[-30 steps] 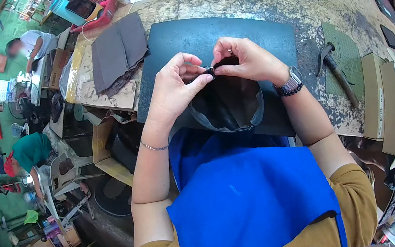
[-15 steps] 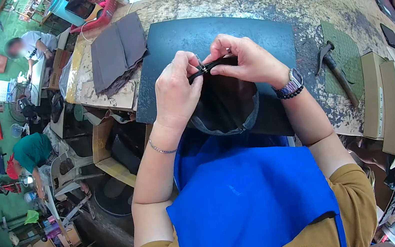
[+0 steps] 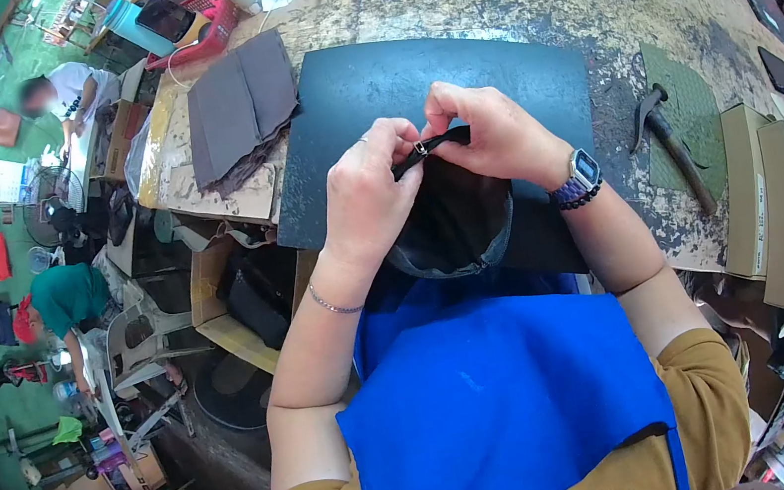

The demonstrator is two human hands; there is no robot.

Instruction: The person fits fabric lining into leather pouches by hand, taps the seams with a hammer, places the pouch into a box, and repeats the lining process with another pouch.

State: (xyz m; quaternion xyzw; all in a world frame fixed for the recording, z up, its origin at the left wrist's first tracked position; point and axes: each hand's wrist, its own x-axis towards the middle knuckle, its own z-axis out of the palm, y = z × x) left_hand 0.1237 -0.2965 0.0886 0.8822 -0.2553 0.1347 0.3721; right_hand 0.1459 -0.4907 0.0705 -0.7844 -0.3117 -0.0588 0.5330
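Observation:
Between my hands is a black strip with a small silver metal fitting (image 3: 421, 149) on it; whether that is a zip slider or a buckle I cannot tell. My left hand (image 3: 370, 183) pinches the strip just left of the fitting. On the other side, my right hand (image 3: 494, 133) is closed on the strip, its thumb and fingertips near the metal. Below hangs an open dark bag (image 3: 454, 221) with its lining showing, at the near edge of a black mat (image 3: 369, 78). Parts of the strip are hidden by my fingers.
A hammer (image 3: 674, 150) lies on a green mat (image 3: 712, 115) at the right, beside long cardboard boxes (image 3: 747, 190). Stacked brown pieces (image 3: 243, 110) and a red basket (image 3: 224, 13) are at the left. Two people work farther left.
My right fingers have come down closer to the metal fitting, which was tilted upright before and now lies lower. The view has shifted slightly.

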